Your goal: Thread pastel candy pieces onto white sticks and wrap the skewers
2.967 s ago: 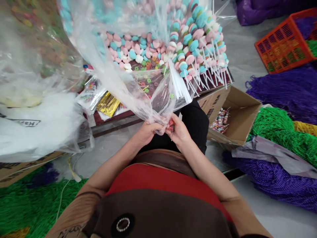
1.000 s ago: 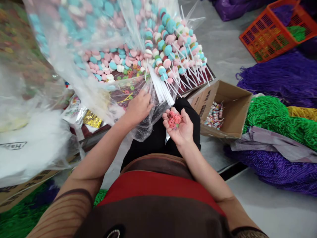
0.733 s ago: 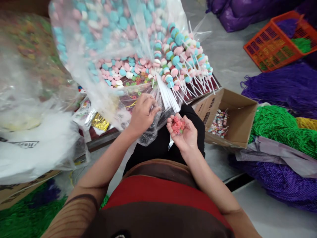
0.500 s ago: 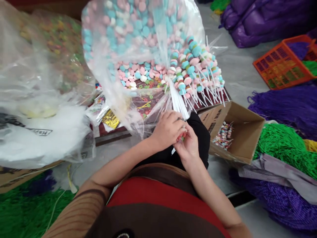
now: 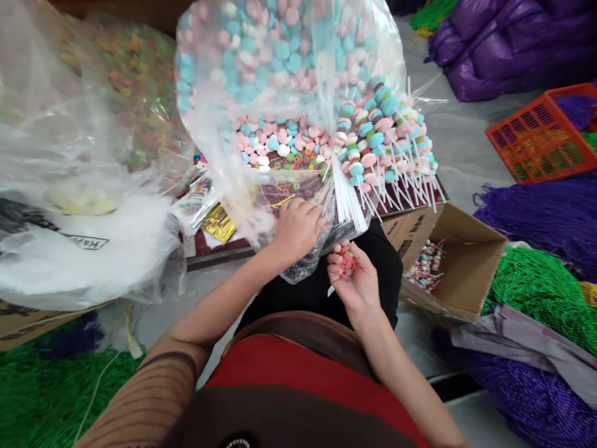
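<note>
While the two bare hands stand apart, the contents near them are as follows.

Right hand (image 5: 364, 286): palm up, fingers curled about a small heap of red and green ring-shaped pieces (image 5: 347, 264), just in front of the dark red surface (image 5: 201, 244).

Left hand (image 5: 298, 231): lowered, fingers bent, over crumpled clear plastic film (image 5: 301, 270); whether it grips anything cannot be told.

Beyond the left hand: loose pink, blue and white discs (image 5: 282, 140), with multicoloured rings (image 5: 303, 163) among them, below a large clear bag of like discs (image 5: 280, 59).

Beyond the right hand: a fan of thin white sticks (image 5: 345, 205); farther to its right, a pile of pastel disc skewers (image 5: 373, 146), stick ends jutting past the edge.

Right of the right hand, lower down: an open brown cardboard carton (image 5: 471, 267) holding small skewers (image 5: 426, 264).

Left of the left hand: gold foil ties (image 5: 219, 224).

Risks, as judged: rings spilling into the lap, should the right palm tilt or its fingers slacken; white sticks scattering, should the left wrist or snagged film drag them; overhanging skewers slipping off, if the edge is bumped.
</note>
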A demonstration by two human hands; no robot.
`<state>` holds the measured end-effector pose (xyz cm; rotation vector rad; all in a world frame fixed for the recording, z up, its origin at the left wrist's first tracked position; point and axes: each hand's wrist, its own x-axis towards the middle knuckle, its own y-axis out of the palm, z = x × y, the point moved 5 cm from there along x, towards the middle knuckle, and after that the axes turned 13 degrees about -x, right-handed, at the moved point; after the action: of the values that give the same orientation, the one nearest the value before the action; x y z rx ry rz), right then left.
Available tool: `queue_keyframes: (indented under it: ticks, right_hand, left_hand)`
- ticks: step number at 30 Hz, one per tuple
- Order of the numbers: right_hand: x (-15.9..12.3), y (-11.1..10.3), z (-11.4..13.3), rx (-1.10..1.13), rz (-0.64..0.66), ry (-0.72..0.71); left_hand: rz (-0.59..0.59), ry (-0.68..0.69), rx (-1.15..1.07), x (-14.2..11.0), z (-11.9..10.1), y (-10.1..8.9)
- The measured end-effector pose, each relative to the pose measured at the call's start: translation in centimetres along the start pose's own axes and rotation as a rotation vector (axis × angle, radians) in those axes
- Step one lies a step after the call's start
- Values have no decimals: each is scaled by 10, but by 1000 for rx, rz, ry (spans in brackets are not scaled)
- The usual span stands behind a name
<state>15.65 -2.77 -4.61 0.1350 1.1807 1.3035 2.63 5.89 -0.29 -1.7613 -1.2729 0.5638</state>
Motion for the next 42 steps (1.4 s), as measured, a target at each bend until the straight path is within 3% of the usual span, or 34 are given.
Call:
queue_keyframes:
  ticks: [3, 6, 11, 15, 18, 21, 25, 29, 33, 38, 42]
  right_hand:
    - [1, -2, 1, 7, -18, 3]
    - [1, -1, 1, 12, -21, 10]
    - [1, -2, 0, 24, -5, 17]
    - [-2, -1, 0, 11, 30, 10]
    - [-2, 0, 0, -14, 48, 11]
    - [-3, 1, -1, -58, 57, 27]
    - [-3, 3, 3, -93, 57, 30]
    - [-2, 7, 10, -121, 62, 31]
    - [1, 12, 14, -158, 67, 19]
    - [0, 15, 15, -205, 48, 31]
    - [1, 36, 22, -321, 88, 26]
  left_hand:
    - [36, 45, -33, -8, -19, 20]
    - [91, 65, -35, -10, -28, 24]
    - [187, 95, -107, -4, -16, 3]
    - [87, 26, -33, 16, 6, -19]
    - [36, 12, 61, 35, 13, -21]
    - [65, 51, 98, 42, 8, -16]
    - [75, 93, 103, 20, 5, -28]
    - [91, 133, 116, -21, 22, -47]
    - [158, 197, 111, -48, 36, -46]
    - [142, 173, 82, -59, 40, -39]
    - [112, 186, 75, -55, 36, -43]
